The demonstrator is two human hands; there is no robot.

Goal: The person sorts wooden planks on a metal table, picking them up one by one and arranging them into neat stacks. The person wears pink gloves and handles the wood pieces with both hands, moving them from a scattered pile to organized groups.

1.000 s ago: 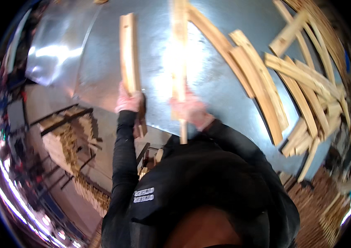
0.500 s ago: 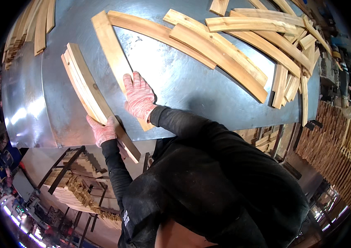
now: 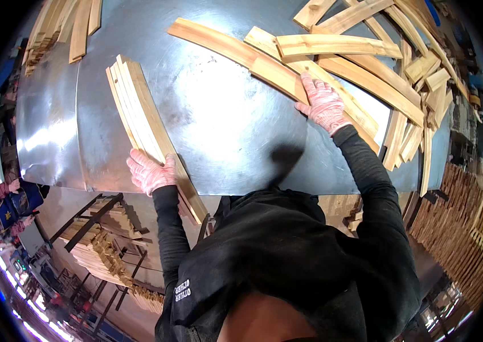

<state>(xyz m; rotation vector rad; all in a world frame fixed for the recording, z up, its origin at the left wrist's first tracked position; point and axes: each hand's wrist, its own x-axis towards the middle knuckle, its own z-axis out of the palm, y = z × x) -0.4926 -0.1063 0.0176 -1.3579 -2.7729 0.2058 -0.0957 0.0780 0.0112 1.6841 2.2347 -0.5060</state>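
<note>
Near the table's front edge, my left hand [image 3: 152, 172] in a pinkish-white knit glove wraps round a bundle of curved wooden slats [image 3: 139, 108]. They stand on edge side by side, and their near ends jut past the table edge. Farther right, my right hand [image 3: 326, 105], gloved alike, is on a light wooden slat [image 3: 279, 75], thumb at its near edge and fingers across its top. A second slat [image 3: 350, 101] lies against it on the far side. Another long slat [image 3: 213, 44] reaches away to the left.
Loose slats pile up crosswise [image 3: 375, 71] on the right of the metal table [image 3: 207, 131]. More slats [image 3: 82, 28] stand in a row at the far left. Below the table, a rack [image 3: 90, 222] holds stacked wood, and a tall wood stack [image 3: 452, 222] is at right.
My right hand has moved right, from a slat near the bundle to one by the pile. The earlier slat no longer lies apart; the bundle looks thicker. My left hand stays on it.
</note>
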